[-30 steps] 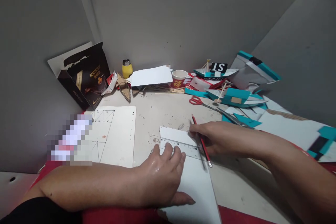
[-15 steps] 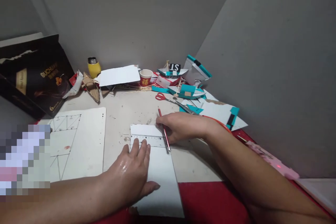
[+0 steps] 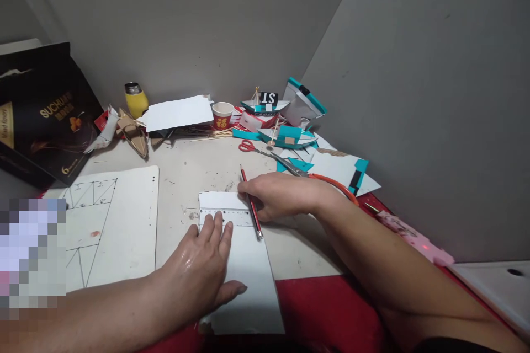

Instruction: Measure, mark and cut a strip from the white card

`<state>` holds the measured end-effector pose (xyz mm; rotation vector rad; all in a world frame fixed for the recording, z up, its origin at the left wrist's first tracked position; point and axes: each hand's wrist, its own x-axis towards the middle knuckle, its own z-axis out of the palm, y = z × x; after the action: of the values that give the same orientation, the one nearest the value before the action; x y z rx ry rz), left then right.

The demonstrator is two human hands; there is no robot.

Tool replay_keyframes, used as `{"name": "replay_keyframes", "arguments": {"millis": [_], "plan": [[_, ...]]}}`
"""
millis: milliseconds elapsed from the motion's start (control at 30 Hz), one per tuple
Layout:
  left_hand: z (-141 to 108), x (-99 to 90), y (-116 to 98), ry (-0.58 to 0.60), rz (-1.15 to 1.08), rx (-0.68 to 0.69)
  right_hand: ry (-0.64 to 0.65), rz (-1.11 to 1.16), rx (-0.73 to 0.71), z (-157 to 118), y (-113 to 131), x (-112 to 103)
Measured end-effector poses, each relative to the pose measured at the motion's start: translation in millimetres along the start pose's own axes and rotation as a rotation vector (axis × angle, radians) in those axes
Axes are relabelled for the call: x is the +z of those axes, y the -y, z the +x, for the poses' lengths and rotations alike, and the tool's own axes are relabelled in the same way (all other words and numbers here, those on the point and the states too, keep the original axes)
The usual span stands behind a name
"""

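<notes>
A clear ruler (image 3: 238,217) lies across the upper part of a long white card (image 3: 252,270). My left hand (image 3: 206,265) rests on the card with its fingers apart, the fingertips pressing on the ruler and the thumb stretched to the right. At the ruler's right end my right hand (image 3: 273,196) is closed around a red pencil (image 3: 250,201), which slants with its pointed end away from me. The fingertips of that hand are partly hidden behind the pencil.
Left of the card is a sheet with line drawings (image 3: 132,220). Red-handled scissors (image 3: 247,146), orange-handled shears (image 3: 331,182), paper boats (image 3: 290,138), a paper cup (image 3: 222,116), a yellow bottle (image 3: 136,102) and a black box (image 3: 53,116) stand or lie farther back.
The whole view has shifted, so things appear slightly farther left and higher. Both hands keep about the same places on the card and ruler, and the pencil is still held.
</notes>
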<state>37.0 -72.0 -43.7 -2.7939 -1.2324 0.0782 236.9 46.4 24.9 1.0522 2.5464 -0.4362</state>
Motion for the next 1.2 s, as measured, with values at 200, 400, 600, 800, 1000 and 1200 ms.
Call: {"name": "replay_keyframes", "arguments": {"millis": [200, 400, 600, 800, 1000, 1200], "plan": [[0, 2.5, 2, -0.049, -0.003, 0.005, 0.006, -0.007, -0.006, 1, 2, 0], [-2, -8.6, 6, -0.04, -0.021, 0.035, -0.023, 0.009, -0.057, 0, 6, 7], [6, -14.1, 15, -0.041, -0.057, 0.024, -0.036, 0.008, -0.084, 4, 14, 13], [11, -28.7, 22, -0.024, -0.137, -0.039, -0.083, -0.026, -0.11, 5, 13, 20], [2, -68.3, 46, 0.01, -0.233, -0.101, -0.159, 0.038, -0.141, 9, -5, 22], [-24, -81.7, 69, -0.071, -0.172, -0.306, -0.235, 0.121, -0.142, 3, -6, 5]]}}
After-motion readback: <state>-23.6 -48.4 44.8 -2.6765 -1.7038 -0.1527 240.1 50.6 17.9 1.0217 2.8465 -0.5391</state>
